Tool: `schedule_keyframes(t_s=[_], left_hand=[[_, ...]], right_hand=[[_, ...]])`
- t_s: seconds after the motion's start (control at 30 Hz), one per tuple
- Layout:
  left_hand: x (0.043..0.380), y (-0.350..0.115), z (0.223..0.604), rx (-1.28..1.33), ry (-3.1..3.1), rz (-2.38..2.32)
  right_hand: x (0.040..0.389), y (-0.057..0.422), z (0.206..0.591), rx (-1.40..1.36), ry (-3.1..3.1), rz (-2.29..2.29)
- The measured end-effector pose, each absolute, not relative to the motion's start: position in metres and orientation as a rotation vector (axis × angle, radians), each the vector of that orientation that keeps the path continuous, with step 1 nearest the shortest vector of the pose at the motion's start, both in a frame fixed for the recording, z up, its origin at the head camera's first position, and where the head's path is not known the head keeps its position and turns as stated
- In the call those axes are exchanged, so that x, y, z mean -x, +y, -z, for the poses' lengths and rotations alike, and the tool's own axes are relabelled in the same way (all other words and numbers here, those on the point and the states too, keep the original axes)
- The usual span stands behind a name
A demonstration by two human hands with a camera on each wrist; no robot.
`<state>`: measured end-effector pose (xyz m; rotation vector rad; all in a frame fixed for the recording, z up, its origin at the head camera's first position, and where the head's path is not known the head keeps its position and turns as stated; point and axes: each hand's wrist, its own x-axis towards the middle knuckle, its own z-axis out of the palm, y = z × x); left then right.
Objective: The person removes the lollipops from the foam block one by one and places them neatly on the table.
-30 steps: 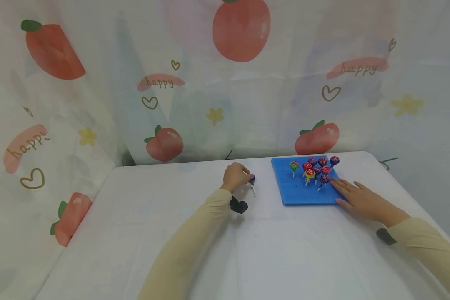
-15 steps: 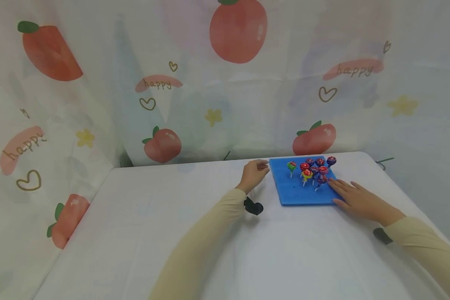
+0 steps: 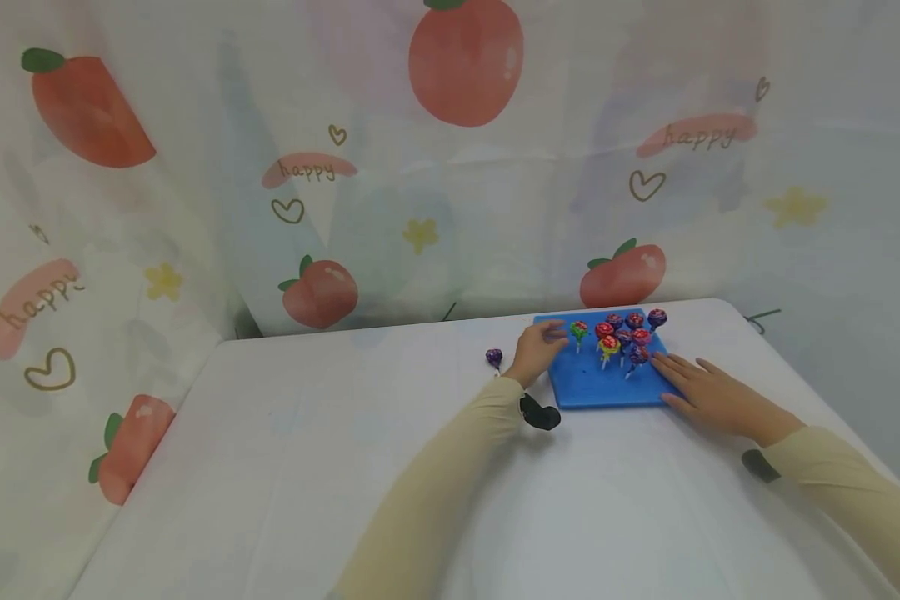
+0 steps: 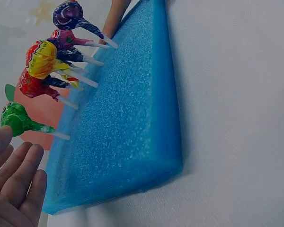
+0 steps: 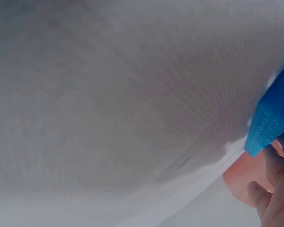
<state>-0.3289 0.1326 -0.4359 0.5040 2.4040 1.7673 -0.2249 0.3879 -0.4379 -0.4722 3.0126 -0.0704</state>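
Note:
My left hand (image 3: 537, 350) is over the left edge of a blue foam board (image 3: 592, 387), fingers loosely bent with nothing gripped between them. Its thumb tip overlaps the head of a green lollipop (image 4: 15, 118) in the left wrist view. That lollipop's white stick stands in the foam. Right of it, several more stand in a cluster, among them a yellow lollipop (image 4: 41, 59) and a purple one (image 4: 67, 15). My right hand (image 3: 716, 402) rests with straight fingers along the board's right side. Left of my left wrist, a single purple lollipop (image 3: 494, 358) lies on the table, its stick partly hidden.
The board lies flat on a white-covered table (image 3: 270, 467), toward its back right. Behind and to the left hangs a curtain (image 3: 390, 125) printed with fruit and "happy". A black wrist strap piece (image 3: 540, 412) hangs under my left cuff.
My left hand has left the purple lollipop on the table and moved right to the green one on the board. My right hand stays at the board's side.

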Motion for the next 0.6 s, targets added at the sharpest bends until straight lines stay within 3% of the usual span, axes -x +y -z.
schedule_keyframes(t_s=[0.6], left_hand=[[0.335, 0.157, 0.451, -0.384, 2.418, -1.657]], right_hand=[[0.225, 0.388, 0.439, 0.474, 3.012, 0.078]])
